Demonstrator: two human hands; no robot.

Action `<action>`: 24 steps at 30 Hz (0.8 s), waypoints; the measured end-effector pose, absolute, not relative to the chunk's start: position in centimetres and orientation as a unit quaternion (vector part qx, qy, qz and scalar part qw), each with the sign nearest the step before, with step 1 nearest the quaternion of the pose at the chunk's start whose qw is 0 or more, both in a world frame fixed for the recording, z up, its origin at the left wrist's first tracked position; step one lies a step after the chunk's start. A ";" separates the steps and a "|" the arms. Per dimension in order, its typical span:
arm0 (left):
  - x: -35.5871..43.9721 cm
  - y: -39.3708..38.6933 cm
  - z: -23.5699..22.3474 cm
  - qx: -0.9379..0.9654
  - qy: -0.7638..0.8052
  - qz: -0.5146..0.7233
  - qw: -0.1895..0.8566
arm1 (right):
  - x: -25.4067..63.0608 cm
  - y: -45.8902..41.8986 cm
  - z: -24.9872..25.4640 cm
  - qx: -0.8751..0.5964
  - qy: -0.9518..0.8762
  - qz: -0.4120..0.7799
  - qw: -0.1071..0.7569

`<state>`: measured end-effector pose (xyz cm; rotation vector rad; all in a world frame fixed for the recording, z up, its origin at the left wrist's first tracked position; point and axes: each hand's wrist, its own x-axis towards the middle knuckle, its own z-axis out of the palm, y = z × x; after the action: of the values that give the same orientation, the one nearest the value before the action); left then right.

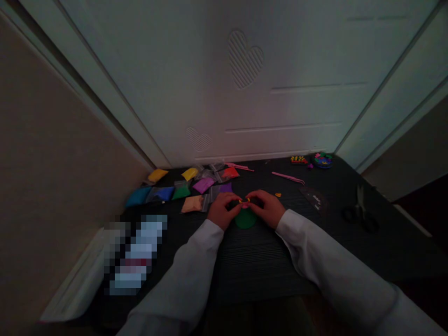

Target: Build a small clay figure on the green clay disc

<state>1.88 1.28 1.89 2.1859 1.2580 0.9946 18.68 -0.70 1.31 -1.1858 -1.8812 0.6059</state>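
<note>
My left hand (pixel 224 210) and my right hand (pixel 268 206) meet at the middle of the table, thumbs and forefingers pinched close together. Between their fingertips is a small pink and orange piece (pixel 245 205), partly covered by the fingers; its exact kind is too small to tell. It sits at the far part of a green, rounded base (pixel 245 219), which rests on the dark table (pixel 252 261). A small orange scrap (pixel 278 194) lies just beyond my right hand.
Colourful bags, such as a green one (pixel 182 189) and a peach one (pixel 192 204), lie left. Pink tweezers (pixel 289 177), scissors (pixel 360 210), a clear sheet (pixel 314 198) and a dish of colourful pieces (pixel 322 160) are on the right. A door (pixel 280 60) stands behind.
</note>
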 end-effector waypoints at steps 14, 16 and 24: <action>1.9 0.9 1.9 0.760 0.470 0.365 0.260 | 18.6 -0.9 1.4 -0.482 -0.719 0.273 0.420; 1.9 0.9 1.9 0.760 0.468 0.367 0.265 | 18.6 -0.9 1.5 -0.481 -0.718 0.275 0.422; 1.9 0.9 1.9 0.760 0.465 0.373 0.258 | 18.6 -0.8 1.4 -0.475 -0.724 0.268 0.423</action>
<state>1.90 0.92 1.87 2.0616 1.2614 1.0123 18.64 -0.82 1.42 -1.1899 -1.8123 0.6698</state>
